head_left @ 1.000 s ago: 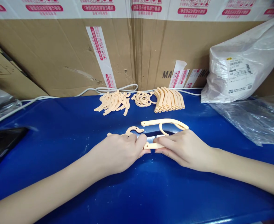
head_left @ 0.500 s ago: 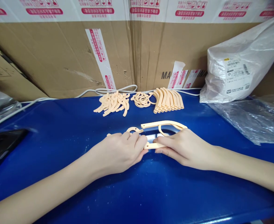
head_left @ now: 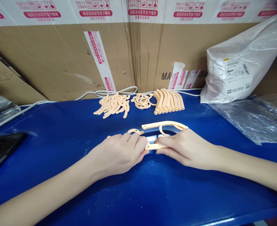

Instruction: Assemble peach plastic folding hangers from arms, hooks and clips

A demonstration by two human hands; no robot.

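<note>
On the blue table my left hand is closed over a peach plastic hook piece, whose curved end sticks out above my fingers. My right hand pinches a flat peach plastic bar against the table. The two hands meet fingertip to fingertip at the bar's left end. A long curved peach arm piece lies just beyond my right hand's fingers. How these pieces join under my hands is hidden.
At the back lie a pile of small peach pieces, a heap of rings and a row of curved bars. Cardboard boxes and a white cable stand behind. Plastic bags right; a dark phone left.
Both hands hold the same pieces in nearly the same place; the view has shifted slightly.
</note>
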